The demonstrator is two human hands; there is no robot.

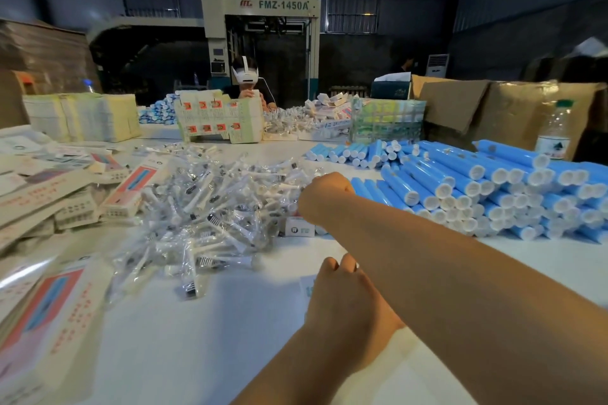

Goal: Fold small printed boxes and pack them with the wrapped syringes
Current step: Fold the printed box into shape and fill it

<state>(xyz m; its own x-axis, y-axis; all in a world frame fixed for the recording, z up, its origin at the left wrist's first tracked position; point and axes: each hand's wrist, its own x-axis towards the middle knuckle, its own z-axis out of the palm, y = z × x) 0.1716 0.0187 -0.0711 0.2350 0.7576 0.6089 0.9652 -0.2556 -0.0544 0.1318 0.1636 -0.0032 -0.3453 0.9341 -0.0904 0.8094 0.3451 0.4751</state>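
Hands first: the left hand [342, 289] sits low on the bench [204, 322], just this side of the syringe heap, fingers curled down onto a pale sheet or box blank that's mostly hidden under it, so I can't tell whether it's gripping or only pressing. The right hand [324, 197] crosses over it and reaches to the heap's right edge, knuckles up, fingers tucked under; what it pinches, if anything, I can't make out.

Now left to right from that heap. Left of it, flat printed box blanks [39, 312] lie in loose overlapping stacks, too many and too blurred to count. Dead centre, the wrapped syringes [210, 207], a tangled pile of clear sleeves, dozens at least. Touching the right hand's near side, one small folded box [300, 227]. Right of the heap, blue tubes [477, 187] stacked several layers deep, far past counting. One water bottle [556, 131] behind them. One other worker [245, 82] across the bench.

My read: this is a syringe pick. Best to take a single sleeve from the loose rim, not the tangled middle, and keep the blank pinned flat.
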